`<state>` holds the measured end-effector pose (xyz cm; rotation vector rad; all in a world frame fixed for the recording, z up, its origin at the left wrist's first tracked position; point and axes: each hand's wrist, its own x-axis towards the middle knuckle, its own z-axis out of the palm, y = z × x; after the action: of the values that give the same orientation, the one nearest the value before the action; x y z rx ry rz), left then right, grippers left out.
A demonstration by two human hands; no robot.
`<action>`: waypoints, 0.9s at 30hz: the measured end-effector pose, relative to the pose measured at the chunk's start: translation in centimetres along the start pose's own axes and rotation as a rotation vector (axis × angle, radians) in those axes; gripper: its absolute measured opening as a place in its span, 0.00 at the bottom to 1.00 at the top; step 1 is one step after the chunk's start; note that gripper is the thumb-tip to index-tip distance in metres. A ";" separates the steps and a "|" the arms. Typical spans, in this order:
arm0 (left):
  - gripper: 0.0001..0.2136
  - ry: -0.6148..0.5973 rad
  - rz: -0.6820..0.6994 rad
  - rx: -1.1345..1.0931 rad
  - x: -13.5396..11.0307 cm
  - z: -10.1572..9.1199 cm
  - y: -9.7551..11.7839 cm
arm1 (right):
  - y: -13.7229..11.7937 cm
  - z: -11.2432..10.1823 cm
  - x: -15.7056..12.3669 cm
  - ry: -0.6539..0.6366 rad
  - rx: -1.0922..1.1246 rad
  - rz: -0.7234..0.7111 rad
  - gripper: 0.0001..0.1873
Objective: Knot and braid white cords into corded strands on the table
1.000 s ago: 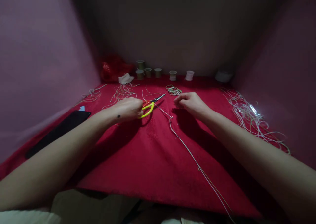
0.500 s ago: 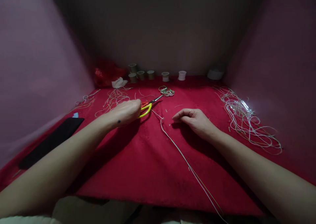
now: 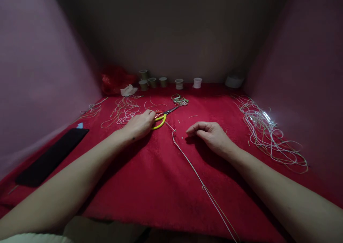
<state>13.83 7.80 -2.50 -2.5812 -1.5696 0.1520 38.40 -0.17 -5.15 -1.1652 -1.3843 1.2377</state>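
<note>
My left hand (image 3: 142, 122) is closed at the handles of a pair of scissors (image 3: 160, 122) with yellow and red-orange grips. The blades point away to the right, low over the red cloth. A thin pale cord (image 3: 191, 164) runs from beside the scissors through a small knot or loop, then down to the front edge as two strands. To the right of that knot, my right hand (image 3: 210, 133) rests on the cloth, fingers curled together and thumb tucked under; nothing shows in it. Just beyond the blade tips lies a small coiled bundle of green and white cord (image 3: 180, 100).
Several thread spools (image 3: 179, 84) stand along the back, with a red plastic bag (image 3: 116, 79) to their left. Loose cords lie in a tangle (image 3: 270, 137) at right and another (image 3: 122, 111) at left. A black flat case (image 3: 52, 157) lies front left. Small cord clippings dot the cloth.
My left hand has lowered the scissors toward the cloth, their blades now nearly closed. My right hand has stayed in about the same place. The view has shifted slightly.
</note>
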 end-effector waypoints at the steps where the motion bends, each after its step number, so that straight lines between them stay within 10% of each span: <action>1: 0.13 0.013 -0.007 0.008 -0.2 0.2 0.1 | -0.1 0.0 0.0 0.006 -0.008 0.003 0.11; 17: 0.12 0.180 0.169 0.006 -3.1 0.2 4.0 | -0.1 0.2 -0.8 0.077 -0.180 -0.091 0.11; 21: 0.11 0.301 -0.023 -0.271 -2.7 -2.4 -0.4 | -0.1 0.1 -0.7 0.071 -0.247 -0.091 0.12; 27: 0.13 -0.018 -0.278 -0.465 -2.1 -4.1 -9.2 | 0.1 -0.1 -0.6 0.064 -0.287 -0.082 0.14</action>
<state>5.40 9.91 3.03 -2.6306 -2.1670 -0.2451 38.55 -0.79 -5.28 -1.3163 -1.5810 0.9576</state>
